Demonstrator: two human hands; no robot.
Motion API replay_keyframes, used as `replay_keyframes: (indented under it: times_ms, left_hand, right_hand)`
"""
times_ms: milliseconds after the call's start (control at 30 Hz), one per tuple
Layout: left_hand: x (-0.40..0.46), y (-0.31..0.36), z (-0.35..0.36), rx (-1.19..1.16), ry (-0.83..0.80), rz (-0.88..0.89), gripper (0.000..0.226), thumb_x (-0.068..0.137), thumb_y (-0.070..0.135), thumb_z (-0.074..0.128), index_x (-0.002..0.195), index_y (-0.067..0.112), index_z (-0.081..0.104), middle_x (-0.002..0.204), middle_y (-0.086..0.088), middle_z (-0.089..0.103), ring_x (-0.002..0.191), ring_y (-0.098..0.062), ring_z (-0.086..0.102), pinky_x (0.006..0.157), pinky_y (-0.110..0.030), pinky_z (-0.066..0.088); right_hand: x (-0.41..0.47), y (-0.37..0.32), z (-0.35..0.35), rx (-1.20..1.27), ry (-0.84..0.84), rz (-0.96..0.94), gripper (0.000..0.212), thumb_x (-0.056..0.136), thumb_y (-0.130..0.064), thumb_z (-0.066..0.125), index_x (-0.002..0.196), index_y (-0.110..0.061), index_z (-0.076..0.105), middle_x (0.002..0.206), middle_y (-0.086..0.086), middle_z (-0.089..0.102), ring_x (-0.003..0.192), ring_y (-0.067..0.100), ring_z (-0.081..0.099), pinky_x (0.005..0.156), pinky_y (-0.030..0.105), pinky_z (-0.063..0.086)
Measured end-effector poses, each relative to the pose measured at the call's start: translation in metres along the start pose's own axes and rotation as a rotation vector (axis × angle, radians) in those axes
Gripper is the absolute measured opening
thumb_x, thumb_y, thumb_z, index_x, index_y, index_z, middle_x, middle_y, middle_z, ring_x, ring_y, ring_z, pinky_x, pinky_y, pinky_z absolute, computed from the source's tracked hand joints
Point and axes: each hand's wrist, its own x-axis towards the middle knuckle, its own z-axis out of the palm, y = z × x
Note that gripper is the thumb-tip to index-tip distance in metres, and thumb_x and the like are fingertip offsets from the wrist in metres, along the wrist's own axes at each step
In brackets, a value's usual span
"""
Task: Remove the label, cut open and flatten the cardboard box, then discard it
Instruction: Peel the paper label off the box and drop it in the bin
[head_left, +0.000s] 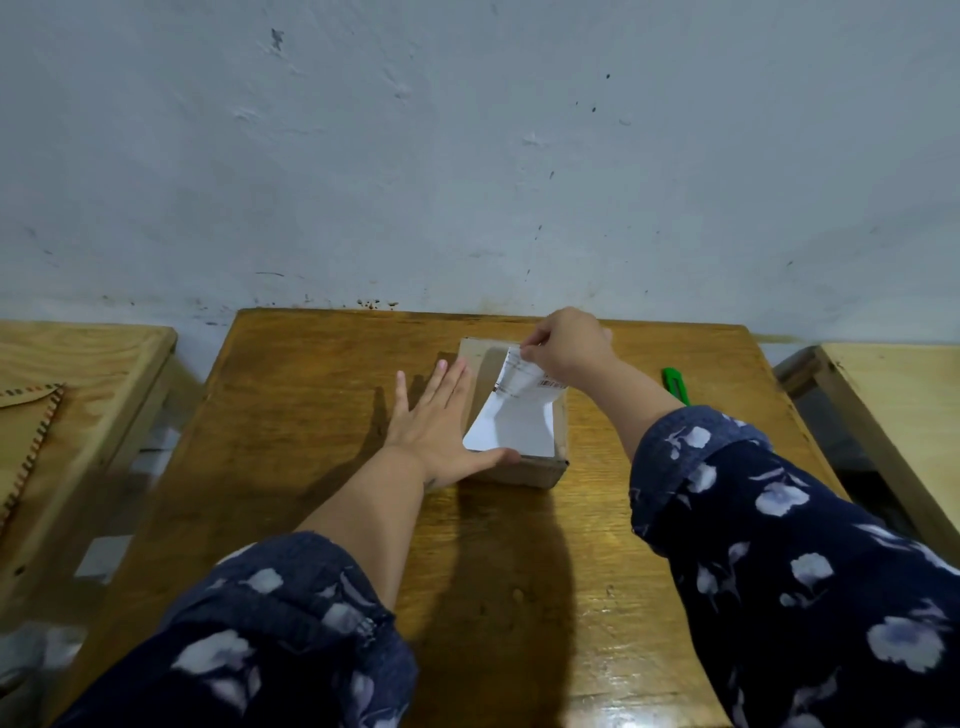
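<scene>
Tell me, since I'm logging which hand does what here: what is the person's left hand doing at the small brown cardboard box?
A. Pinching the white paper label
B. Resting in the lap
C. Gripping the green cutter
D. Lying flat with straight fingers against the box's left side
D: the left hand lies flat, fingers straight, against the small brown cardboard box, while the right hand pinches the white paper label.

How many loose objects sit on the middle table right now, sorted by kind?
Cardboard box: 1
White label, being peeled off the box by the right hand: 1
Green cutter: 1
Total: 3
The left hand lies flat against the box's side.
</scene>
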Motion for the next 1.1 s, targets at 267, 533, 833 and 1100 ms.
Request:
replay_keyframes:
  times_ms: [267,533,833,1100]
  left_hand:
    - [-0.001,0.000,0.000,-0.013,0.015,0.009,0.117,0.068,0.092,0.025,0.151,0.020,-0.015,0.158,0.004,-0.023,0.143,-0.014,-0.025,0.112,-0.058,-0.019]
    - [-0.030,-0.009,0.029,-0.366,0.205,0.000,0.053,0.101,0.041,0.009,0.152,0.032,-0.003,0.158,0.018,-0.009,0.144,0.000,-0.014,0.118,-0.054,-0.007]
    - [-0.030,-0.004,0.033,-0.462,0.177,-0.066,0.050,0.102,0.039,0.008,0.151,0.035,-0.003,0.159,0.018,-0.006,0.144,0.000,-0.013,0.118,-0.049,-0.011]
    - [-0.030,-0.006,0.033,-0.470,0.180,-0.064,0.051,0.103,0.037,0.012,0.152,0.034,-0.001,0.160,0.016,-0.002,0.145,-0.002,-0.010,0.118,-0.050,-0.010]
  right_hand:
    - [-0.010,-0.003,0.000,-0.032,0.006,-0.039,0.020,0.092,-0.022,0.052,0.079,-0.034,0.062,0.070,-0.013,0.058,0.083,0.015,0.055,0.087,0.038,0.025]
    - [-0.031,0.012,0.031,-0.422,0.114,-0.504,0.029,0.092,-0.024,0.053,0.115,-0.037,0.064,0.143,-0.005,0.046,0.138,0.020,0.031,0.111,0.057,0.002]
    - [-0.035,0.007,0.049,-0.401,0.055,-0.724,0.023,0.091,-0.016,0.054,0.104,-0.030,0.068,0.118,-0.013,0.066,0.131,0.019,0.044,0.115,0.053,-0.001]
    - [-0.029,0.003,0.038,-0.464,0.025,-0.682,0.017,0.094,-0.034,0.047,0.098,-0.028,0.063,0.101,-0.008,0.056,0.109,0.022,0.037,0.095,0.045,0.011]
